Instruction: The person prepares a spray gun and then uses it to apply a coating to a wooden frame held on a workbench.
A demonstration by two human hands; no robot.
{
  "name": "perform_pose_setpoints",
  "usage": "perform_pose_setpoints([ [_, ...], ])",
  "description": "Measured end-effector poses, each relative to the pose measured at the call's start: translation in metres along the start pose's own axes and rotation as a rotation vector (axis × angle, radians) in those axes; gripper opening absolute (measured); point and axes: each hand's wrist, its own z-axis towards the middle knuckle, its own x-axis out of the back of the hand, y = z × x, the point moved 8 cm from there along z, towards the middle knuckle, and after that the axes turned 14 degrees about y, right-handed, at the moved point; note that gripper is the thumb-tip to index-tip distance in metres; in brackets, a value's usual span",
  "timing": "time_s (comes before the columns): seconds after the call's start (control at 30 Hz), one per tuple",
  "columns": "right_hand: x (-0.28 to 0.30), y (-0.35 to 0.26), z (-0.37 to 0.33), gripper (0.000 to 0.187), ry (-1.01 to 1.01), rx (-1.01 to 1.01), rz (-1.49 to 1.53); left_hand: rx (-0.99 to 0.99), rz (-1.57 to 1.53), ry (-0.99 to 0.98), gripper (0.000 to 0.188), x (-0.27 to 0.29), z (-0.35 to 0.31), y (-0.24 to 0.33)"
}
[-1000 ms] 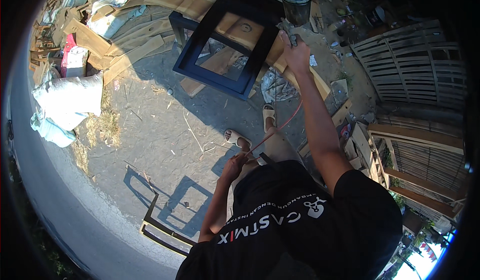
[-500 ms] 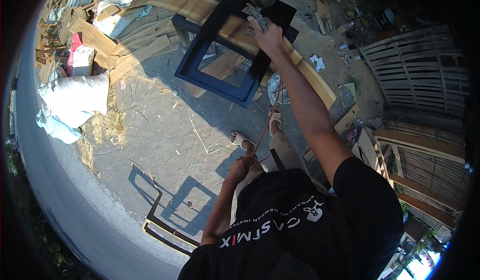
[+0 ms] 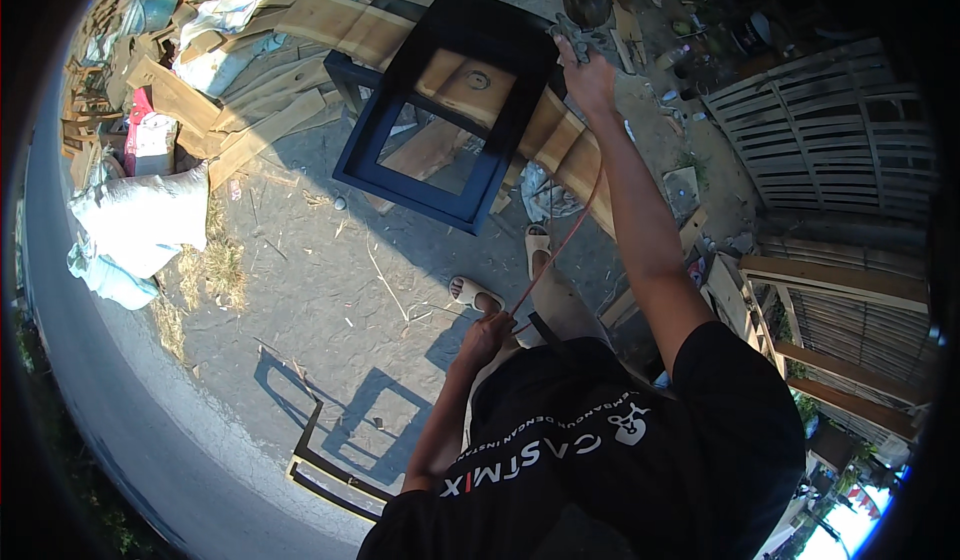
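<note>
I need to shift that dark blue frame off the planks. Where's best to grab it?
Grip the near rail of the dark blue frame, coming from the sandal side. It is an open bar with bare ground before it; the far end sits under the right hand and spray gun.

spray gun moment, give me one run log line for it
right hand: raised, grips spray gun | left hand: holds orange hose at waist | target: dark blue frame on planks | sandals on ground
</note>
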Motion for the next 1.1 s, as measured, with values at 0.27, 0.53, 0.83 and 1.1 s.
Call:
perform_pose_setpoints([
  [0.27, 0.019, 0.008, 0.019, 0.060, -0.076, -0.034, -0.043, -0.020, 0.045, -0.036, 0.017, -0.010, 0.019, 0.016],
  [0.53, -0.077, -0.029, 0.066, 0.063, -0.412, -0.047, 0.185, 0.117, 0.096, 0.061, 0.018, -0.029, 0.055, 0.062],
  [0.83, -0.064, 0.002, 0.093, 0.062, -0.665, -0.007, 0.220, 0.184, 0.094, 0.316, 0.021, -0.089, 0.076, 0.117],
  [1.1, 0.009, 0.044, 0.098, 0.047, -0.732, 0.019, 0.326, 0.256, 0.129, 0.294, 0.022, -0.127, 0.086, 0.140],
])
